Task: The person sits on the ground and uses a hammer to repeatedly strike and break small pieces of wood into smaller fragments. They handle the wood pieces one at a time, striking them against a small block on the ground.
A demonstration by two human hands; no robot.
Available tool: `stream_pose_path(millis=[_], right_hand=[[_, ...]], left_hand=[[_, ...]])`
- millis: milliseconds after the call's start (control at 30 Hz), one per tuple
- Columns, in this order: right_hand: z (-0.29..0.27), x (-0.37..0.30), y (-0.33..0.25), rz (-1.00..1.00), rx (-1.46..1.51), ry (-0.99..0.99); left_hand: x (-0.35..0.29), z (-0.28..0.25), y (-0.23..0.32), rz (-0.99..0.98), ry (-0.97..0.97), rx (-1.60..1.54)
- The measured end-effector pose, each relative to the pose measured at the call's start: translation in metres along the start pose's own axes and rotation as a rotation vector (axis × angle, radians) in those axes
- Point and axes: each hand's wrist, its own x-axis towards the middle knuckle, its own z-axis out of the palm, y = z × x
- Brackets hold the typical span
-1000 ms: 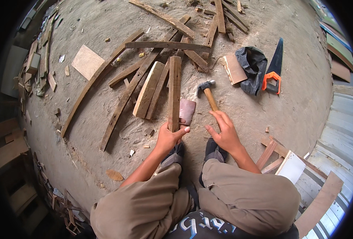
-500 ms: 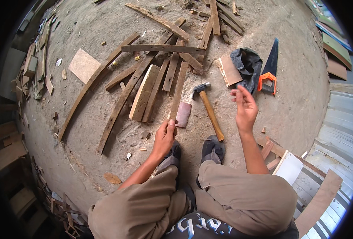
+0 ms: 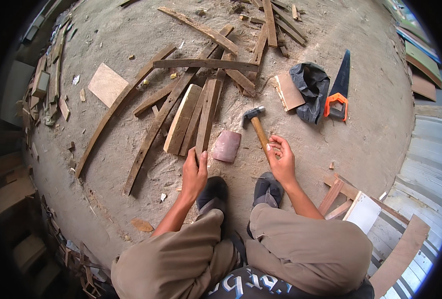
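Observation:
My left hand [image 3: 195, 172] pinches the near end of a narrow wooden strip [image 3: 208, 117], which points away from me beside other lengths of old timber. Closed around the lower handle of a claw hammer [image 3: 257, 127] is my right hand [image 3: 283, 162]; its palm and fingers hide the handle's end. The hammer's dark head points away from me, toward the far side. On the ground between strip and hammer lies a pinkish, worn rectangular piece [image 3: 226, 146], perhaps sandpaper.
Several old wooden strips [image 3: 153, 132] lie crossed at centre left. To the right are a plywood offcut [image 3: 289, 91], a black plastic bag [image 3: 311, 94] and a handsaw [image 3: 338, 94] with an orange grip. Wood pieces [image 3: 359, 212] rest on corrugated sheeting [image 3: 410, 184] at right.
My right hand has come down and leftward from the air onto the hammer handle. My left hand has shifted slightly left, turning the strip so its other face shows.

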Motion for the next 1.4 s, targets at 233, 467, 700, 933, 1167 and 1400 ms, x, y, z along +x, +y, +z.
stream_pose_path(millis=[233, 467, 700, 933, 1167, 1400], right_hand=[[-0.006, 0.013, -0.011, -0.054, -0.132, -0.022], [0.008, 0.075, -0.042, -0.413, -0.380, -0.103], [0.028, 0.205, -0.055, -0.539, -0.679, 0.021], [0.056, 0.189, -0.030, -0.329, -0.841, 0.040], [0.055, 0.181, -0.023, -0.388, -0.832, -0.003], [0.040, 0.184, -0.023, -0.345, -0.331, -0.036]], left_hand=[[0.028, -0.013, -0.008, 0.299, 0.261, 0.331], [0.025, -0.009, 0.005, 0.382, 0.201, 0.274], [-0.013, 0.000, 0.001, 0.340, 0.093, 0.199], [-0.022, -0.013, -0.009, 0.289, 0.133, 0.166], [-0.012, -0.011, 0.001, 0.340, 0.126, 0.188], [-0.001, -0.003, 0.020, 0.434, 0.069, 0.176]])
